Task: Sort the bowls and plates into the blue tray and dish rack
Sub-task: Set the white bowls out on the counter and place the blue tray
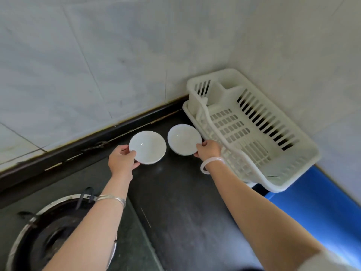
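Note:
Two white dishes sit on the dark counter near the back wall. My left hand grips the near-left rim of the left dish, thumb on top. My right hand pinches the near-right rim of the right dish, which looks like a small stack. A white slatted dish rack stands just right of the right dish, in the corner, with nothing in it. A blue tray lies at the right, partly under the rack's near end.
A gas stove burner with a metal ring fills the lower left, under my left forearm. Tiled walls close off the back and right sides. Dark counter stretches between my arms.

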